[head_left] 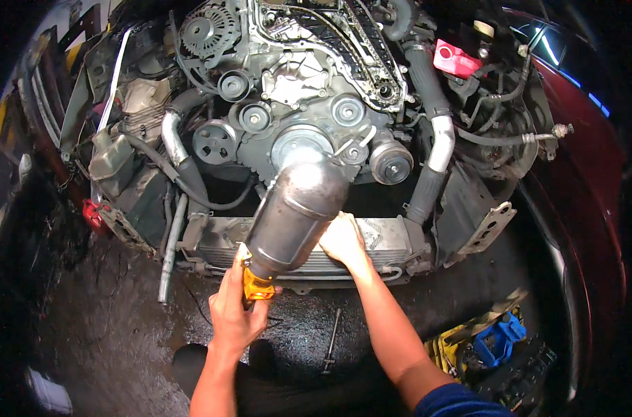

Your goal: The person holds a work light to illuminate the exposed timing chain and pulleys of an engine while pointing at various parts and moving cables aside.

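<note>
My left hand (236,309) is wrapped round the yellow lower end of what looks like a work lamp (295,219), with a long, rounded dark metal shade. The lamp slants up and to the right over the front of an opened engine. Bright light falls on the large crankshaft pulley (302,142) just beyond its upper end. Reaching in from the right, my right hand (344,240) is beside the shade, above the radiator-like cooler (389,240). Its fingers are hidden behind the lamp, and I cannot make out what they touch.
Hose-and-pipe runs (441,142) flank the engine, whose timing chain (364,42) lies exposed. A long-handled tool (333,340) lies on the wet, dark floor. At lower right sits a blue plastic piece (500,340) on a yellow container (448,351). A dark red car panel (580,174) rises at right.
</note>
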Demonstrator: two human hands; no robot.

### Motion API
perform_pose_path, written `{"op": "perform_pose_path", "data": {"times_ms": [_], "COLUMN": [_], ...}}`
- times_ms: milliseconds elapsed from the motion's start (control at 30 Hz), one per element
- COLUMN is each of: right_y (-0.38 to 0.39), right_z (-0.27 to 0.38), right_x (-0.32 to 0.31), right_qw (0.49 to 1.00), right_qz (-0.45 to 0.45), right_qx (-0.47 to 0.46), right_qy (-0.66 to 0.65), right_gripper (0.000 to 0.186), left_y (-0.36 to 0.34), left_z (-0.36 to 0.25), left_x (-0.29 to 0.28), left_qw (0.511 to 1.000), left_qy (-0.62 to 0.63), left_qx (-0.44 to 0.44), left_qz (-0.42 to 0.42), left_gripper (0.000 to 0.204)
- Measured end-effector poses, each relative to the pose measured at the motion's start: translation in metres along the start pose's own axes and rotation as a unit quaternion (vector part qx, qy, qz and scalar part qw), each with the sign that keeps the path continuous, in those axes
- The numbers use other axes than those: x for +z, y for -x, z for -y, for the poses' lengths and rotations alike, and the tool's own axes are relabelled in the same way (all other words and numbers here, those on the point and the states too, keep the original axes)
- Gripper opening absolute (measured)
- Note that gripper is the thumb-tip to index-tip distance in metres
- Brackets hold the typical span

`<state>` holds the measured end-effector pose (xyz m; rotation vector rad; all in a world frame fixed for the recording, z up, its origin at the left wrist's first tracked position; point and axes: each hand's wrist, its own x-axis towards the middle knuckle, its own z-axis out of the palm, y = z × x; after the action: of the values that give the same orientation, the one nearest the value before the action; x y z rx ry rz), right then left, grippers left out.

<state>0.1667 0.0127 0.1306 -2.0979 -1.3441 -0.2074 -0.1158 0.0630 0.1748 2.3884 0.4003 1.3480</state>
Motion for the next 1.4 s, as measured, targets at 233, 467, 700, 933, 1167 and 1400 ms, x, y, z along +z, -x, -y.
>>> {"op": "perform_pose_path", "data": {"times_ms": [233, 467, 700, 933, 1167, 1400], "right_y": [0.000, 0.001, 0.000, 0.000, 0.001, 0.001], "right_z": [0.001, -0.003, -0.005, -0.008, 0.000, -0.004], "right_x": [0.002, 0.006, 0.012, 0.012, 0.006, 0.006], "right_qw": [0.999, 0.998, 0.997, 0.998, 0.998, 0.999], "right_qz": [-0.024, -0.043, -0.044, -0.045, -0.052, -0.030], "right_qx": [-0.006, -0.008, -0.014, -0.027, -0.006, -0.023], "right_qy": [-0.044, -0.052, -0.058, -0.044, -0.046, -0.024], "right_gripper": [0.025, 0.025, 0.026, 0.027, 0.026, 0.024], "left_y": [0.000, -0.001, 0.000, -0.001, 0.000, -0.003], "left_z": [-0.001, -0.005, -0.002, -0.005, -0.004, -0.004], "left_x": [0.000, 0.004, 0.005, 0.006, 0.006, 0.007], "left_qw": [0.999, 0.998, 0.998, 0.999, 0.999, 0.999], "left_qy": [0.000, 0.013, 0.016, 0.018, 0.017, 0.016], "left_qx": [-0.034, -0.048, -0.049, -0.043, -0.038, -0.024], "left_qz": [-0.030, -0.024, -0.023, -0.023, -0.017, -0.021], "left_gripper": [0.075, 0.073, 0.074, 0.073, 0.076, 0.076]}}
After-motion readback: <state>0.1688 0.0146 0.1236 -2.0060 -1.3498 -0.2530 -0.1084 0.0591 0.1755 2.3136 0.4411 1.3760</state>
